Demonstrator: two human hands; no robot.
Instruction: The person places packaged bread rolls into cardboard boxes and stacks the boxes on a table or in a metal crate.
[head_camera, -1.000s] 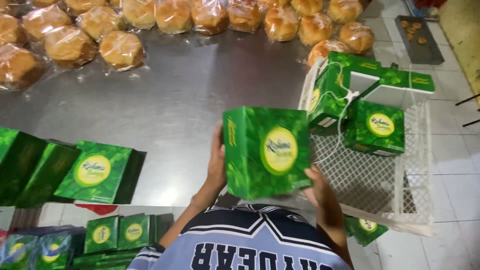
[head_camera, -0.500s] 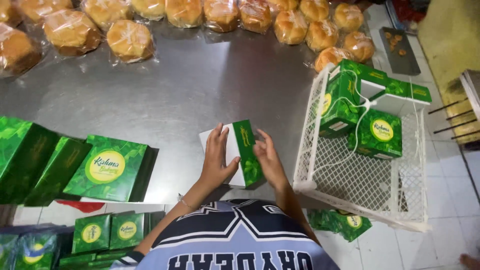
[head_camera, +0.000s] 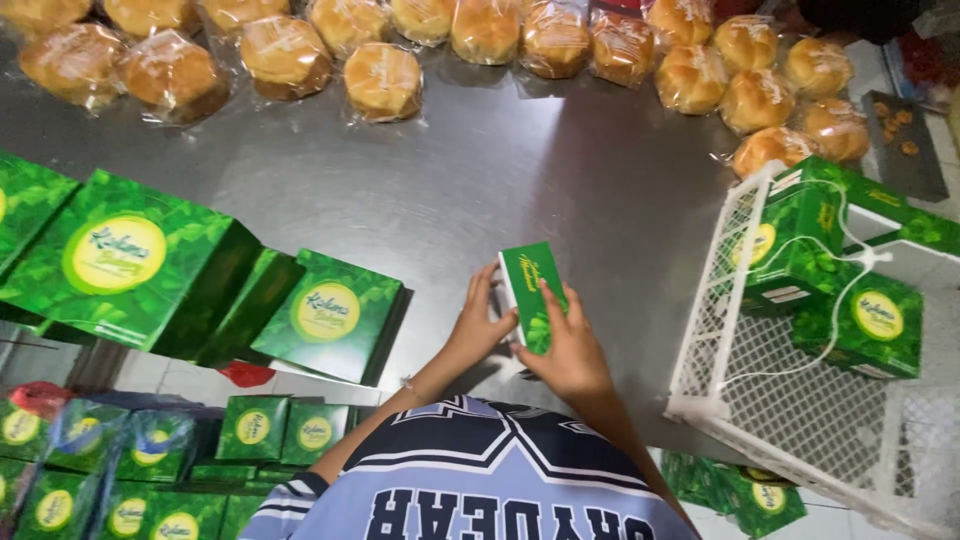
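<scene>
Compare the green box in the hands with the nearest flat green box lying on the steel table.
The held box stands on edge, gripped by the left hand and right hand; the flat box lies untouched. The held box shows a narrow side panel; the flat box shows its broad face with a yellow oval. Both are green with a leaf pattern.

Head view looks steeply down; table (head_camera: 480, 190) near

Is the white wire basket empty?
No, the white wire basket holds several green boxes, stacked toward its far end.
</scene>
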